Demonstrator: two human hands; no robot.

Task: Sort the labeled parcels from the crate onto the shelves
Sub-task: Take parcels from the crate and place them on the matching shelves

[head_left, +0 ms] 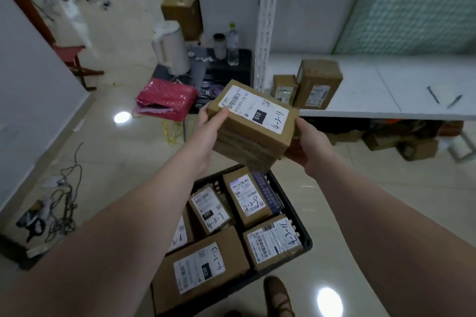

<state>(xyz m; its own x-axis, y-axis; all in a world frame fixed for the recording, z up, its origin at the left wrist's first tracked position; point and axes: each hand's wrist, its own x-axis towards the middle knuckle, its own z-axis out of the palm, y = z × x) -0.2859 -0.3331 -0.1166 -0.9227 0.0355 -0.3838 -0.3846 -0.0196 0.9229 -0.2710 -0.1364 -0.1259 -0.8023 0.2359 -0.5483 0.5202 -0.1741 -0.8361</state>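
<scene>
Mid-sort: parcel [253,121] 4-3-11 was at frame centre, above the crate [308,242].
Our left hand [211,125] and right hand [310,141] gripped its sides; we figured next came setting it on the shelf [373,85], right of frame.

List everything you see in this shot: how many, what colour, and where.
held parcel: one, brown with white label, above the crate
crate: one, black, on the floor
parcels in crate: at least five, brown, labels up
shelf: one, white, right
parcels on shelf: two, brown, at its left end
boxes under shelf: several, brown, on the floor
bag: one, pink, floor left of the shelf post
jug: one, white, behind the bag
bottle: one, clear, right of the jug
cables: a tangle, dark, floor at left
shoe: one, brown, bottom edge
left hand: grips the parcel's left side
right hand: holds its right side
</scene>
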